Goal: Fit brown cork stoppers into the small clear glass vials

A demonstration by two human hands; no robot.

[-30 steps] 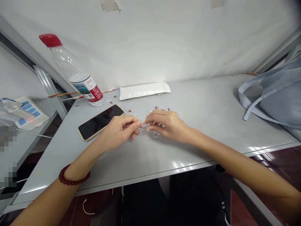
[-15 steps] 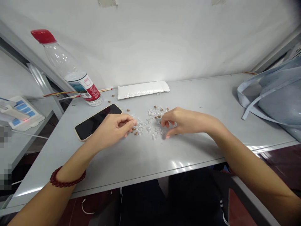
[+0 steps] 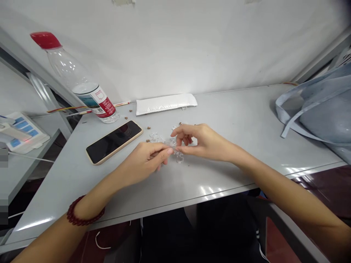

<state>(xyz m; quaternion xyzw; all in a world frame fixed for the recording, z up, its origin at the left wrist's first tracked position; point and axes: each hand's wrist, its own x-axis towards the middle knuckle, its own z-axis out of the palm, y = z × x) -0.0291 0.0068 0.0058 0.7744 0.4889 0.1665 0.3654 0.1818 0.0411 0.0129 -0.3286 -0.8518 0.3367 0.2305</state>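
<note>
Over the middle of the table, my left hand [image 3: 154, 157] is closed in a pinch of thumb and fingers; anything in it is hidden or too small to name. My right hand [image 3: 201, 141] comes in from the right with thumb and index finger apart and the other fingers curled. Its thumb tip meets or nearly meets the left fingertips. Between and behind the hands lie small clear plastic pieces [image 3: 179, 157], partly covered by the fingers. A small brown piece [image 3: 148, 140] lies just beyond my left hand, near more clear pieces [image 3: 155, 136].
A black-screened phone [image 3: 113, 142] lies to the left, with a red-capped bottle [image 3: 94, 100] behind it. The white padded packet [image 3: 166, 104] rests near the wall. At right is a grey-blue bag [image 3: 323, 106] with straps; a power strip [image 3: 26, 131] sits far left.
Both hands have come together at the middle: my left hand moved right and slightly nearer me, my right hand moved left over the clear pieces. The view shifted slightly.
</note>
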